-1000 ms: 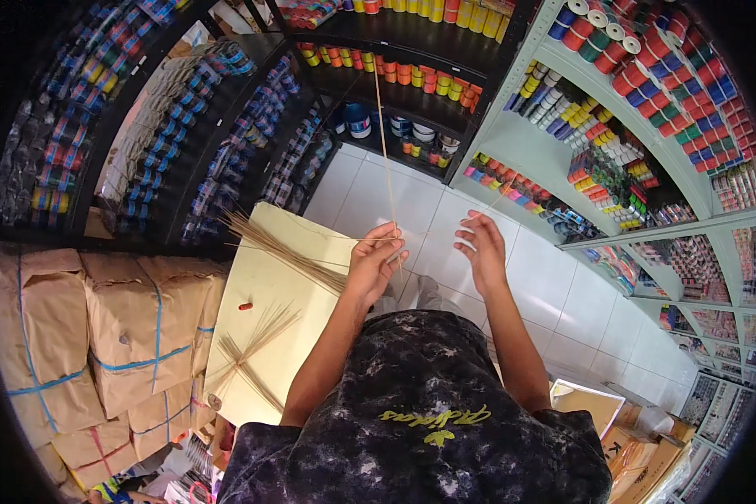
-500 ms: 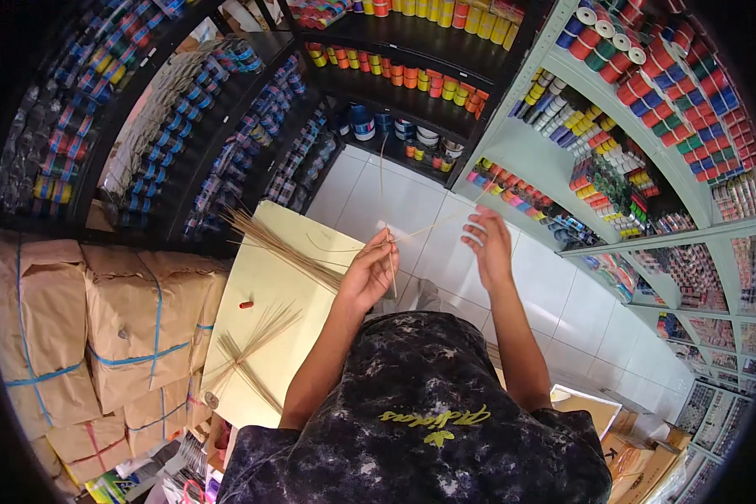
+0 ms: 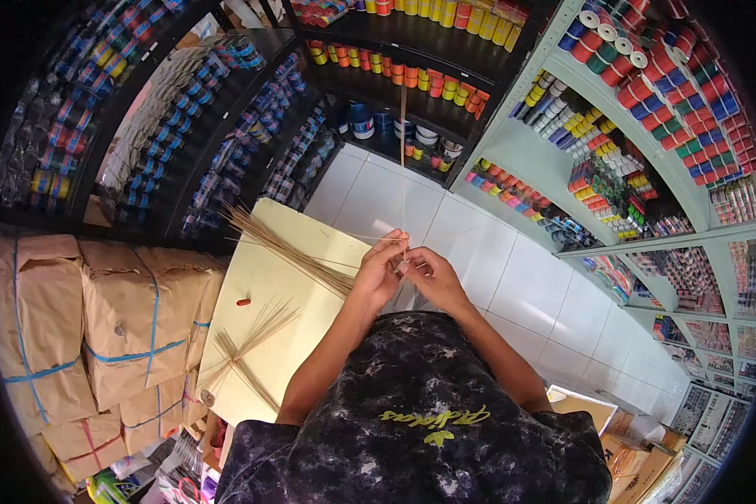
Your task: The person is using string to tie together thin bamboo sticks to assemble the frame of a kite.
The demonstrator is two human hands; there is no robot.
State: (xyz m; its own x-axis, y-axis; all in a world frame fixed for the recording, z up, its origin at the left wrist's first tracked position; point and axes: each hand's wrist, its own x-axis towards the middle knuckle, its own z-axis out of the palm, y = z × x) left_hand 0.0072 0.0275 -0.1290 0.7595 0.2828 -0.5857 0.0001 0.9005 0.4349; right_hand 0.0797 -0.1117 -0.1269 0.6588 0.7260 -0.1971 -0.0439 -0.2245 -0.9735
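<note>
My left hand is closed on several thin tan sticks that cross at its fingertips. One long stick points away from me, toward the far shelves, and a fainter one reaches out to the right. My right hand meets the left at the crossing, thumb and fingers pinched on the sticks just below it. Exactly which stick it grips is hidden by the fingers. Left of my hands, a bundle of similar sticks lies on a cream tabletop. Nearer me on it lies a crossed set of sticks.
A small red object lies on the tabletop. Brown paper packages tied with blue string stack up at the left. Dark shelves with spools and a pale green rack stand around a white tiled floor. Cardboard boxes sit at lower right.
My right hand has come in from the right, where it was raised with fingers spread, and now pinches beside the left. The long stick stands out more toward the far shelves.
</note>
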